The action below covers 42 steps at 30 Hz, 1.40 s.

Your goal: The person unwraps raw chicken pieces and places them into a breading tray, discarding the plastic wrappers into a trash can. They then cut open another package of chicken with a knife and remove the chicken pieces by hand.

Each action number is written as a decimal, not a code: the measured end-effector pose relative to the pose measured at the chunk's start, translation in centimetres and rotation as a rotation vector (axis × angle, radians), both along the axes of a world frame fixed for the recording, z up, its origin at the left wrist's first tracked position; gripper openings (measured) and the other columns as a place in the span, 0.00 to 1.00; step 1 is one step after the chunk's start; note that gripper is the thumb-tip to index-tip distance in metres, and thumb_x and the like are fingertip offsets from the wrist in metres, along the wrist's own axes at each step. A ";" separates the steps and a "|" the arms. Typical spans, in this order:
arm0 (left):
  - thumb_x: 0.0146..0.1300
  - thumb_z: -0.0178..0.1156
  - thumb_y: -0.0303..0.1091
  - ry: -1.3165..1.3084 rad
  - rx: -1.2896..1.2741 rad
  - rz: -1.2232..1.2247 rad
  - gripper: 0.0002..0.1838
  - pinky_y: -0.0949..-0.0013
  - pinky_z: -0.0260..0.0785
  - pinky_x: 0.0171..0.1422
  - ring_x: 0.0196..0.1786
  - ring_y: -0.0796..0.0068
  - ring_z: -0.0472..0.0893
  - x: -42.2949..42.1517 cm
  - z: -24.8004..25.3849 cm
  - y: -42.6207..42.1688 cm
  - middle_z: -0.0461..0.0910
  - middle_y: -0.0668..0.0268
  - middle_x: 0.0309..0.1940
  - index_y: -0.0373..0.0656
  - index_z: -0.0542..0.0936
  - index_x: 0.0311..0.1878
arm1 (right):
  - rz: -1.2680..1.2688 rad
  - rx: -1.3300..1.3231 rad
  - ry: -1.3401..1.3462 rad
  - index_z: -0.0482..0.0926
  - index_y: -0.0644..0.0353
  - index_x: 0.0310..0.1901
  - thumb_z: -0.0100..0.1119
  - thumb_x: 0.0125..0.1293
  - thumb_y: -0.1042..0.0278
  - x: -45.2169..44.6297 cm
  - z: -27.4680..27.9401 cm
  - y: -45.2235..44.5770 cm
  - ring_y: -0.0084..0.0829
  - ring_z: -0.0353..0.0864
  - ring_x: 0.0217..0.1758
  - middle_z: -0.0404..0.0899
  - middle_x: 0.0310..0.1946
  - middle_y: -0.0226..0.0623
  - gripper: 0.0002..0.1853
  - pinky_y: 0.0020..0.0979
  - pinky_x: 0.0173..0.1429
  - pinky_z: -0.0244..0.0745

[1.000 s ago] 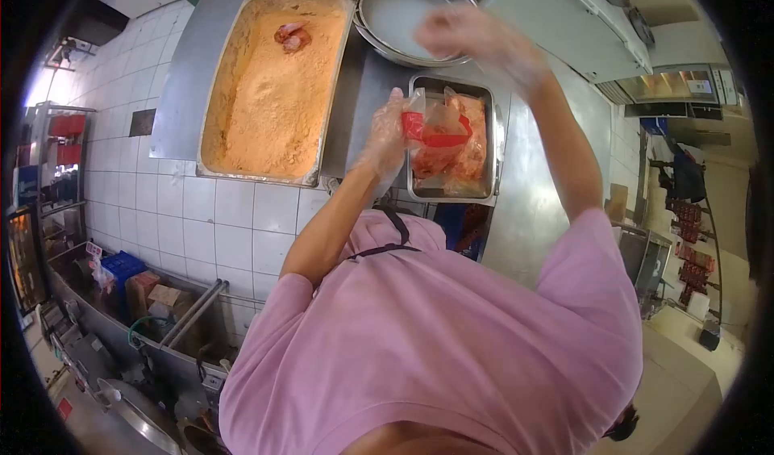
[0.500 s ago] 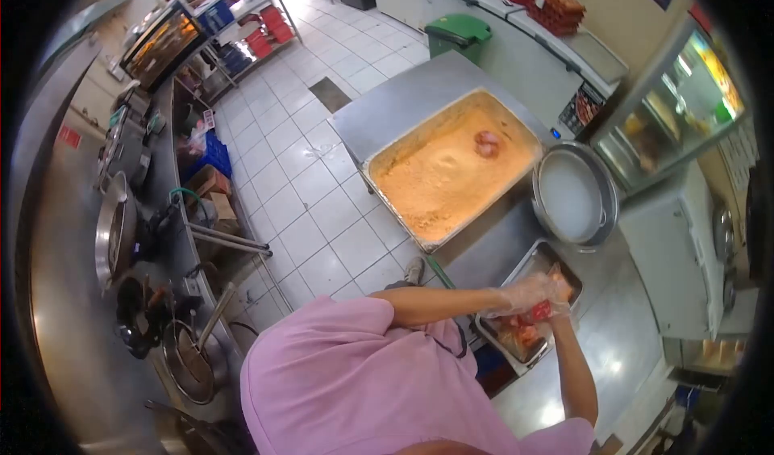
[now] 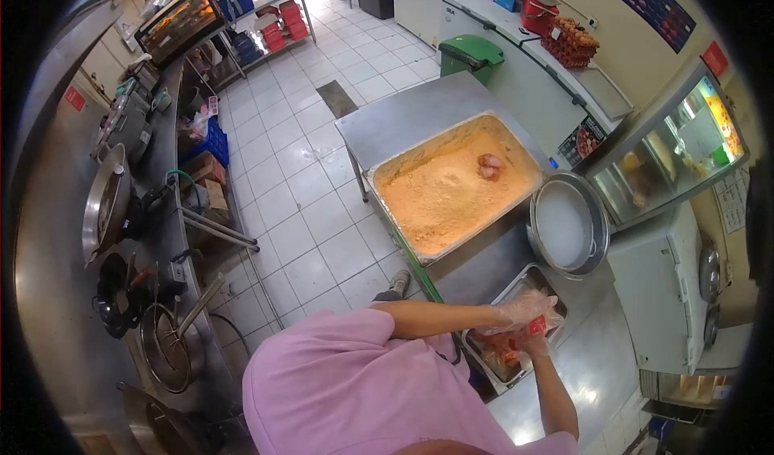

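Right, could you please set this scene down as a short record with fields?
Left hand: clear-gloved, at red-marked clear plastic
Right hand: beside the left, at the same plastic
Grip: finger detail too small to tell
Below hands: small metal tray with reddish food
Large tray: metal, holding orange powder
On powder: reddish lump
Beside large tray: round metal vessel, whitish contents
Floor: white tiles
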<state>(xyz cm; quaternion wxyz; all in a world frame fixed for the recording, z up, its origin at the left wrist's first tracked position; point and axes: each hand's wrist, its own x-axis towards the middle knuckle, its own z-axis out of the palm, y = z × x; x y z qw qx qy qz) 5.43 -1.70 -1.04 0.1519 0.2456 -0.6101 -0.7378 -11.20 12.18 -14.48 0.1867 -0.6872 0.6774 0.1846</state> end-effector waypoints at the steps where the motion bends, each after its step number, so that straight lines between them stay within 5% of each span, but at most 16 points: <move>1: 0.77 0.43 0.56 0.011 0.000 0.008 0.33 0.55 0.71 0.53 0.41 0.52 0.80 0.8 1.2 -0.6 0.84 0.48 0.40 0.31 0.83 0.40 | 0.046 -0.007 0.004 0.75 0.55 0.62 0.48 0.70 0.56 -0.2 0.0 -0.3 0.60 0.84 0.50 0.82 0.53 0.56 0.22 0.57 0.54 0.78; 5: 0.77 0.43 0.59 0.114 0.097 -0.087 0.35 0.57 0.71 0.52 0.42 0.58 0.79 0.2 -0.2 -0.9 0.84 0.52 0.40 0.32 0.85 0.40 | -0.001 -0.052 -0.041 0.74 0.61 0.60 0.46 0.72 0.53 1.0 3.7 0.3 0.60 0.86 0.43 0.84 0.43 0.61 0.24 0.56 0.48 0.80; 9: 0.77 0.42 0.61 0.076 0.224 -0.198 0.37 0.58 0.70 0.57 0.47 0.61 0.77 0.7 1.8 -1.5 0.82 0.53 0.48 0.32 0.87 0.42 | -0.099 0.250 -0.164 0.72 0.66 0.60 0.45 0.71 0.50 -0.8 3.6 -0.9 0.58 0.87 0.43 0.84 0.35 0.63 0.27 0.55 0.47 0.80; 12: 0.77 0.41 0.61 0.044 0.285 -0.209 0.37 0.58 0.67 0.63 0.54 0.58 0.77 -0.8 0.4 -1.0 0.80 0.51 0.54 0.33 0.87 0.45 | -0.358 0.248 -0.133 0.72 0.64 0.61 0.48 0.69 0.52 0.8 5.9 -1.1 0.57 0.86 0.44 0.83 0.42 0.64 0.27 0.54 0.51 0.81; 16: 0.78 0.38 0.61 -0.066 -0.033 -0.070 0.37 0.56 0.62 0.70 0.60 0.50 0.75 -0.5 2.4 0.3 0.79 0.46 0.57 0.36 0.86 0.50 | -0.267 0.070 -0.132 0.71 0.66 0.62 0.54 0.65 0.58 -2.1 -5.1 3.6 0.57 0.83 0.54 0.77 0.56 0.61 0.28 0.50 0.58 0.79; 20: 0.78 0.36 0.61 -0.012 -0.148 0.005 0.37 0.55 0.60 0.71 0.61 0.45 0.74 -4.2 -4.3 2.2 0.79 0.45 0.56 0.37 0.84 0.53 | -0.485 -0.065 -0.223 0.71 0.63 0.64 0.56 0.63 0.61 0.0 -5.4 4.1 0.58 0.80 0.59 0.72 0.64 0.59 0.28 0.48 0.63 0.77; 24: 0.78 0.40 0.60 -0.011 -0.041 0.102 0.35 0.55 0.65 0.66 0.56 0.51 0.76 -5.9 -7.0 3.5 0.81 0.48 0.51 0.36 0.84 0.52 | -0.185 0.135 -0.113 0.73 0.59 0.65 0.55 0.63 0.62 -0.7 -3.2 2.3 0.57 0.80 0.59 0.69 0.68 0.58 0.28 0.48 0.63 0.76; 27: 0.77 0.45 0.60 0.035 0.205 -0.157 0.33 0.58 0.70 0.56 0.49 0.61 0.78 -2.1 -0.9 0.3 0.82 0.55 0.44 0.35 0.84 0.48 | -0.123 0.288 -0.039 0.74 0.61 0.64 0.55 0.62 0.64 0.3 2.8 1.1 0.56 0.82 0.56 0.73 0.64 0.56 0.27 0.48 0.59 0.79; 30: 0.76 0.49 0.59 0.114 0.282 -0.196 0.31 0.62 0.71 0.47 0.41 0.69 0.78 -1.4 0.4 -0.9 0.82 0.60 0.38 0.35 0.84 0.41 | 0.166 0.157 0.053 0.74 0.62 0.63 0.57 0.59 0.68 -1.0 2.6 0.9 0.53 0.84 0.52 0.78 0.58 0.55 0.28 0.47 0.52 0.81; 33: 0.76 0.50 0.57 0.129 0.356 -0.146 0.30 0.64 0.71 0.42 0.35 0.72 0.77 -1.2 0.6 -1.5 0.82 0.62 0.34 0.35 0.82 0.35 | -0.064 -0.131 -0.290 0.75 0.62 0.62 0.60 0.57 0.71 -2.0 1.4 1.2 0.43 0.86 0.48 0.82 0.53 0.50 0.28 0.43 0.48 0.81; 35: 0.77 0.51 0.53 0.192 0.352 -0.131 0.28 0.65 0.70 0.40 0.31 0.73 0.77 -1.2 0.5 -1.5 0.82 0.62 0.33 0.35 0.81 0.34 | -0.665 -0.266 -0.839 0.76 0.61 0.60 0.63 0.55 0.71 -0.6 4.1 1.3 0.36 0.86 0.47 0.83 0.51 0.46 0.27 0.41 0.48 0.81; 37: 0.77 0.50 0.46 0.226 0.028 -0.118 0.23 0.63 0.72 0.52 0.40 0.65 0.80 -1.4 -0.4 -1.9 0.84 0.60 0.38 0.36 0.83 0.38 | -0.755 -0.194 -0.860 0.76 0.61 0.60 0.65 0.55 0.70 3.7 15.0 -2.2 0.31 0.83 0.45 0.82 0.49 0.38 0.28 0.36 0.48 0.80; 38: 0.77 0.49 0.47 0.240 -0.016 -0.103 0.23 0.64 0.72 0.49 0.39 0.66 0.80 -1.6 -0.8 -2.0 0.83 0.61 0.37 0.37 0.82 0.39 | -0.467 -0.405 -0.859 0.76 0.61 0.61 0.65 0.55 0.70 3.1 15.3 -3.6 0.31 0.83 0.46 0.81 0.50 0.38 0.29 0.34 0.48 0.80; 40: 0.79 0.48 0.48 0.283 0.254 -0.074 0.23 0.65 0.73 0.43 0.36 0.69 0.80 -1.3 -0.6 -2.7 0.82 0.63 0.35 0.38 0.82 0.41 | -0.264 -0.597 -0.867 0.75 0.62 0.64 0.64 0.55 0.71 1.2 14.5 -3.2 0.30 0.82 0.49 0.80 0.54 0.37 0.31 0.28 0.46 0.80; 41: 0.79 0.48 0.49 0.312 0.457 -0.064 0.23 0.66 0.73 0.41 0.35 0.71 0.80 -1.2 -0.5 -2.6 0.82 0.64 0.35 0.39 0.82 0.42 | -0.766 -0.280 -1.056 0.77 0.61 0.61 0.63 0.54 0.72 3.6 20.0 -3.4 0.28 0.83 0.49 0.82 0.54 0.35 0.28 0.27 0.47 0.79; 42: 0.80 0.47 0.50 0.328 0.630 -0.048 0.23 0.67 0.74 0.38 0.33 0.72 0.80 -1.1 0.0 -2.6 0.81 0.65 0.34 0.39 0.82 0.43 | -0.840 -0.268 -1.190 0.80 0.61 0.55 0.62 0.53 0.76 2.5 19.6 -3.0 0.25 0.83 0.46 0.83 0.47 0.32 0.24 0.26 0.45 0.79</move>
